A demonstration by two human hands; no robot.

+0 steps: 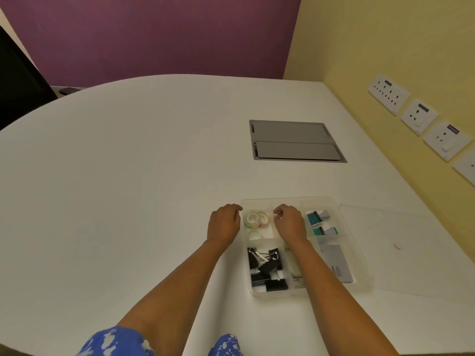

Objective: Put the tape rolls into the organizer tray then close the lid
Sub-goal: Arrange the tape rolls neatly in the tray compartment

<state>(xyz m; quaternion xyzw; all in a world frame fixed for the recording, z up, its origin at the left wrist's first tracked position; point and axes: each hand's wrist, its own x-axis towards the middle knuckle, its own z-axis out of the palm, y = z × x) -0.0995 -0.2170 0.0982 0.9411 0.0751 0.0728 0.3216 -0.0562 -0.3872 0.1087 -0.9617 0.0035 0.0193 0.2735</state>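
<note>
A clear plastic organizer tray (365, 276) lies on the white table, near the right side. In its far-left compartment lie two tape rolls (256, 219), with another pale roll (254, 236) just nearer to me. My left hand (224, 223) hovers at the tray's left rim, fingers curled with nothing in them. Over the middle of the tray is my right hand (290, 222), its fingers bent and apparently empty. The clear lid (401, 253) lies flat on the table to the right of the tray.
Other compartments hold black binder clips (267, 265), teal and grey items (318, 222) and a grey card (336, 263). A grey cable hatch (295, 141) is set in the table further back. A yellow wall with sockets (419, 116) runs along the right.
</note>
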